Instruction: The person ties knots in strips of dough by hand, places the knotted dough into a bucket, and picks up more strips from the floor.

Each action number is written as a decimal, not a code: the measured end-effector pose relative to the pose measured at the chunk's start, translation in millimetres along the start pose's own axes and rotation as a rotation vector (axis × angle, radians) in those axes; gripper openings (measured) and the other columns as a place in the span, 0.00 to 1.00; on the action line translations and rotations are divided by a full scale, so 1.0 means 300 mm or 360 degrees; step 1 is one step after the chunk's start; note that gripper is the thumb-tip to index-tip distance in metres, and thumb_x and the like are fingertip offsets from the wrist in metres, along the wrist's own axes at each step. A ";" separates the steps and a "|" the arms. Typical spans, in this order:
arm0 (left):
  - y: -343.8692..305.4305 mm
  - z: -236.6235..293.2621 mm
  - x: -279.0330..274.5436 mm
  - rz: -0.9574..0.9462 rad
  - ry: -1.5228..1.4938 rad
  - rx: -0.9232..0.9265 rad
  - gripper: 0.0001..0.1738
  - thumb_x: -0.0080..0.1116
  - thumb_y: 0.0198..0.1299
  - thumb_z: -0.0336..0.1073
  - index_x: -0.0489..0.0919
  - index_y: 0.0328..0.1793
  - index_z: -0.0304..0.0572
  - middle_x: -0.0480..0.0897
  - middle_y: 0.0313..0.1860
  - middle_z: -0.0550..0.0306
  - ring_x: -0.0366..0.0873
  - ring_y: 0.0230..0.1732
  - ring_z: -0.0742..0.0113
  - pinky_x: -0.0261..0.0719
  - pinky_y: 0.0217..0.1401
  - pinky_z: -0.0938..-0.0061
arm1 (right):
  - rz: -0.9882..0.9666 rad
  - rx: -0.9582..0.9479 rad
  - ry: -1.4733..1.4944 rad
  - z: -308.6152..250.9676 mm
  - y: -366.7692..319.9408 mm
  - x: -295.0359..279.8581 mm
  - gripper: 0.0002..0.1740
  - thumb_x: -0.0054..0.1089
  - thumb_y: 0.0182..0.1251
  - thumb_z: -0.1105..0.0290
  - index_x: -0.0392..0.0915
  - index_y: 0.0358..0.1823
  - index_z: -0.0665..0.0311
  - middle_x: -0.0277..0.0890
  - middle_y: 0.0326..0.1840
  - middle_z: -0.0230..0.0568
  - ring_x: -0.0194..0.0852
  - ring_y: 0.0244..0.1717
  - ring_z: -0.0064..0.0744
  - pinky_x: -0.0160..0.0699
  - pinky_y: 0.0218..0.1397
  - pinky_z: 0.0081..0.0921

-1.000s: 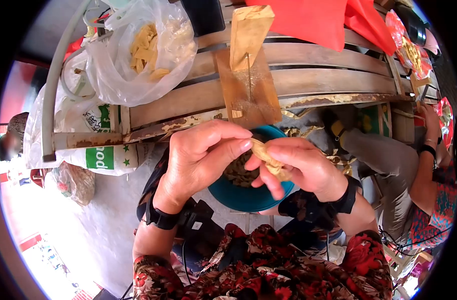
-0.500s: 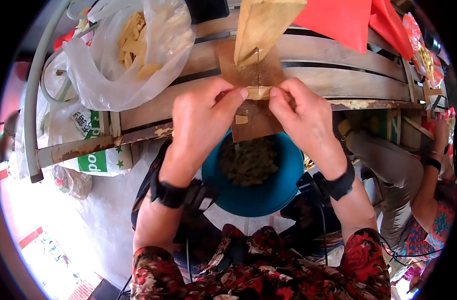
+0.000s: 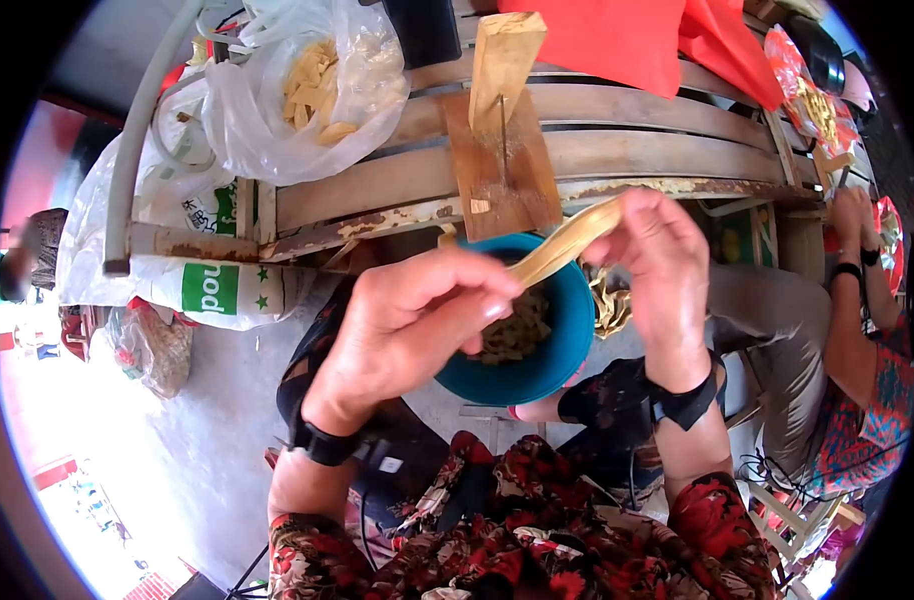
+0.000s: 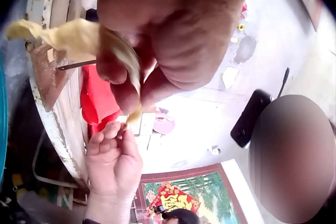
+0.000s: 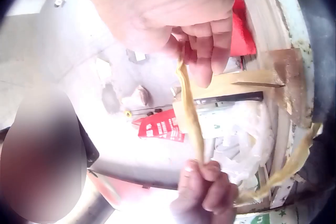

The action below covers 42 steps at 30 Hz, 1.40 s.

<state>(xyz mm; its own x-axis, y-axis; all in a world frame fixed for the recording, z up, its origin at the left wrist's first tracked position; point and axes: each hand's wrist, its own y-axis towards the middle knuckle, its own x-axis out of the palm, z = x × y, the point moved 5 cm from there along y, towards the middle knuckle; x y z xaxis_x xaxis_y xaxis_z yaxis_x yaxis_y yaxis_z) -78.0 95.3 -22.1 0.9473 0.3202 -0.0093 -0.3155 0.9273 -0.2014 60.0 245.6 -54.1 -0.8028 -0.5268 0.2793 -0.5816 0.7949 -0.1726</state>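
A long, pale yellow dried strip (image 3: 567, 243) is stretched between my hands above a teal bucket (image 3: 569, 352). My left hand (image 3: 407, 320) pinches its near end between thumb and fingers, and a tail of the strip (image 5: 286, 174) trails past that hand in the right wrist view. The other end is pinched by my right hand (image 3: 667, 270), higher and to the right. Short cut pieces (image 3: 517, 335) lie in the bucket. Just beyond the hands, a thin upright metal blade (image 3: 503, 140) stands between a wooden block (image 3: 502, 65) and a brown board (image 3: 532, 185).
The board rests on a slatted bench (image 3: 657, 160) with a rusty front edge. On its left sits a clear plastic bag (image 3: 232, 125) of yellow strips (image 3: 312, 85); red sheeting (image 3: 597, 40) covers its back. More strips (image 3: 612, 305) hang beside the bucket. Another person's leg (image 3: 777, 310) is at right.
Both hands went from over the bucket up to the blade with a strip between them, then came back toward the bucket. They are now wider apart, with a longer length of strip drawn out.
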 end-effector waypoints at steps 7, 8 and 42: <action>-0.087 -0.001 0.037 -0.0157 0.0055 -0.0267 0.23 0.54 0.59 0.43 0.77 0.49 0.27 0.81 0.39 0.56 0.75 0.42 0.73 0.71 0.48 0.81 | -0.0543 -0.0621 -0.0576 -0.142 -0.329 0.163 0.08 0.50 0.69 0.69 0.73 0.39 0.68 0.78 0.31 0.36 0.74 0.32 0.18 0.73 0.37 0.16; -0.107 0.030 0.043 -0.0121 0.0198 -0.0291 0.16 0.54 0.56 0.34 0.78 0.45 0.26 0.81 0.38 0.57 0.76 0.41 0.74 0.72 0.48 0.81 | -0.0598 -0.0572 -0.0537 -0.142 -0.359 0.176 0.08 0.50 0.69 0.70 0.74 0.39 0.68 0.77 0.30 0.35 0.73 0.31 0.17 0.72 0.35 0.15; -0.318 0.001 0.229 -0.0449 -0.0905 -0.0198 0.17 0.50 0.63 0.45 0.75 0.38 0.34 0.77 0.24 0.57 0.76 0.19 0.70 0.73 0.22 0.81 | -0.0383 -0.0782 -0.0558 -0.143 -0.513 0.125 0.17 0.53 0.67 0.72 0.67 0.57 0.64 0.75 0.33 0.29 0.61 0.24 0.07 0.57 0.23 0.06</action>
<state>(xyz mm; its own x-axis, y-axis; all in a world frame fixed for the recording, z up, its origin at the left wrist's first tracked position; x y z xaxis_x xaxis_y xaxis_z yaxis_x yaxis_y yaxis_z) 17.0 28.9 -3.1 0.8045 0.1520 0.5741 -0.0178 0.9724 -0.2325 124.9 116.4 23.6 -0.7013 -0.7080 -0.0830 -0.6893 0.6439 0.3320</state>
